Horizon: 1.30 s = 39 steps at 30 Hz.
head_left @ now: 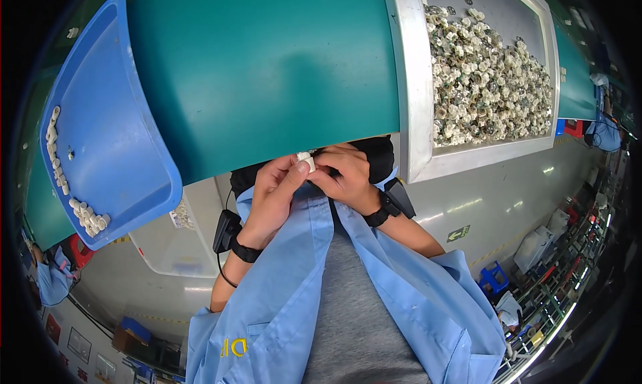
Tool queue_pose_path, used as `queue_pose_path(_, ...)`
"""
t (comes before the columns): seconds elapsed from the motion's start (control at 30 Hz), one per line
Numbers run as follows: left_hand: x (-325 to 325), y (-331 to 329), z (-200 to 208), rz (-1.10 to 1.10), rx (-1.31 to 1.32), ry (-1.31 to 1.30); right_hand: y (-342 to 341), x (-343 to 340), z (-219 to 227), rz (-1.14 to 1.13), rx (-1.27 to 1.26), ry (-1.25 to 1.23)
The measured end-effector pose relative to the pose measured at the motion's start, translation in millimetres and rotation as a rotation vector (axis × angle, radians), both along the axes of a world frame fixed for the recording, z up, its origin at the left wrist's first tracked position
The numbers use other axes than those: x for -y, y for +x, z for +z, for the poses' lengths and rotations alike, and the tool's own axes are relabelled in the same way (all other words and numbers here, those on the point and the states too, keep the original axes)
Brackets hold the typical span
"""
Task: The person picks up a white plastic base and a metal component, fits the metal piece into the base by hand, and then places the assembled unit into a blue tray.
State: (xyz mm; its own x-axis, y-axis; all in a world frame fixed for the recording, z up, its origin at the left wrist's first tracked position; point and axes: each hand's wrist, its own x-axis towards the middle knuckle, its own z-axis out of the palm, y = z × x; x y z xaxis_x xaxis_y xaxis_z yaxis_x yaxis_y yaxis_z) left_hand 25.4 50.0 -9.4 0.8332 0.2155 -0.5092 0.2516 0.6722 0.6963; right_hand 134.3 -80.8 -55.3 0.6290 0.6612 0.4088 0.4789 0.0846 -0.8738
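Pinching white part (307,161) with left hand (275,188) and right hand (346,174) together at near edge of green table (267,69), between blue tray (110,136), left, and framed tray (414,83), right.

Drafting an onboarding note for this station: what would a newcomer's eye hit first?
Likely the heap of small cream-white and grey pieces in the pale-framed rectangular tray at upper right. Next, the big blue plastic tray at left, with small white parts strung along its left side. Then, at centre, a small white blocky part between the fingertips of the left hand and right hand.
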Motion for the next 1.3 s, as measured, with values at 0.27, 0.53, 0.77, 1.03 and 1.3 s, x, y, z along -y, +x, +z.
queue_pose_path(0.27, -7.3, -2.1, 0.7, -0.035, -0.024, 0.011, -9.1, 2.4, -13.8, 0.028, -0.042, -0.115)
queue_pose_path(0.53, -7.9, -0.7, -4.5, -0.013, -0.011, 0.025, -12.3, -2.2, -18.6, -0.010, -0.009, -0.108)
queue_pose_path(0.77, -9.2, 6.1, -9.0, -0.020, 0.047, 0.134, -12.7, -6.0, -29.1, -0.026, -0.094, 0.097)
queue_pose_path(1.03, 1.7, 1.5, -9.2, 0.021, 0.041, 0.292, -24.4, -3.7, 4.6, -0.083, -0.165, 0.032)
queue_pose_path(1.3, -0.7, 6.6, -7.4, 0.015, -0.015, 0.383, -16.5, -3.7, 6.3, -0.055, -0.033, -0.098)
